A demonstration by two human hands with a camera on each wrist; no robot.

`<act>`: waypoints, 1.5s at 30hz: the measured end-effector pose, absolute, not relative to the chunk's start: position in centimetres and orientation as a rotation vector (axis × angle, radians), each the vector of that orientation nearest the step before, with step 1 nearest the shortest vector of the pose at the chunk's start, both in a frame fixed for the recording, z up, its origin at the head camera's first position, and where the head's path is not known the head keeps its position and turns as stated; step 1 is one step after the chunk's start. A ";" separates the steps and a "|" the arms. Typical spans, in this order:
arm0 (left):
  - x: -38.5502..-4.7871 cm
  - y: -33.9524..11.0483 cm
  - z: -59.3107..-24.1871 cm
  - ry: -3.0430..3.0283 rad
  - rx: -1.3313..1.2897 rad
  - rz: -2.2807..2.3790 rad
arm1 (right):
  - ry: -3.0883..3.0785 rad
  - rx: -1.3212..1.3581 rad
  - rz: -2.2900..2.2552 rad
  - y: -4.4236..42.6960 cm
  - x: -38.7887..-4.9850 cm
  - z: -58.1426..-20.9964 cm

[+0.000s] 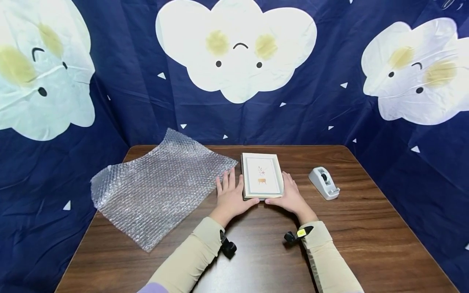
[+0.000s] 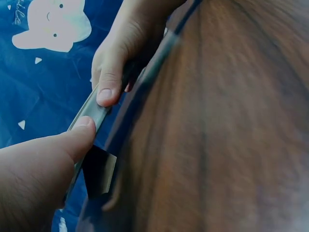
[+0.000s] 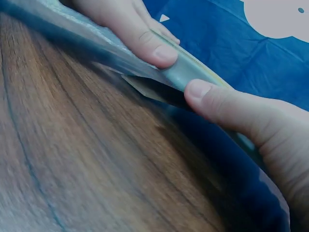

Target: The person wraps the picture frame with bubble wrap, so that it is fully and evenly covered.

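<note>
A pale picture frame (image 1: 262,176) with a small drawing of flowers and an orange stool-like shape lies face up between my two hands, near the table's far side. My left hand (image 1: 231,200) grips its left near corner, thumb along the near edge and fingers spread by the left side. On the opposite corner my right hand (image 1: 291,198) holds it the same way, the two thumbs almost meeting. Both wrist views show a dark flap (image 2: 99,171), apparently the stand, sticking out from the frame's underside. Most fingers are hidden behind the frame in those views.
A sheet of bubble wrap (image 1: 161,187) spreads across the left of the table (image 1: 271,260), its right corner close to my left fingertips and its left end past the table edge. A white tape dispenser (image 1: 324,183) stands to the right. Dark blue cloth (image 1: 139,101) hangs behind.
</note>
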State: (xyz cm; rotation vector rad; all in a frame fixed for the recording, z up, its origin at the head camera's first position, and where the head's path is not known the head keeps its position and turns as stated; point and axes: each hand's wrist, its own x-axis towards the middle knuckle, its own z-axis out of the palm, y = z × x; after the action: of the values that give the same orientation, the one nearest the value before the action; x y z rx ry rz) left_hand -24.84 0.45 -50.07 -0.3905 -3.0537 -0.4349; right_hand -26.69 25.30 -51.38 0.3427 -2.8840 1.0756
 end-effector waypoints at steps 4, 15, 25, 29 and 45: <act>-25.0 0.4 -49.4 -3.050 -0.391 -0.418 | -2.865 0.354 1.087 25.3 -26.8 -50.7; -25.2 -1.7 -47.1 -3.034 -0.325 -0.435 | -2.818 0.440 1.073 23.1 -27.8 -48.4; -25.1 -5.5 -45.2 -3.007 -0.290 -0.502 | -2.790 0.486 1.084 19.3 -28.8 -47.2; -24.9 -7.5 -44.8 -2.991 -0.265 -0.513 | -2.786 0.513 1.071 17.3 -29.1 -47.0; -23.2 -14.4 -43.4 -2.997 -0.215 -0.521 | -2.733 0.675 1.124 10.3 -29.0 -46.6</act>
State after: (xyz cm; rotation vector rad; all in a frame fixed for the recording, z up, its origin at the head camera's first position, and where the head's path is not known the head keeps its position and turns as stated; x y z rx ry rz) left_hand -23.23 -14.43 -43.35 -0.2152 -2.9969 -0.5207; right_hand -29.01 10.28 -46.56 0.6750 -2.7332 1.1239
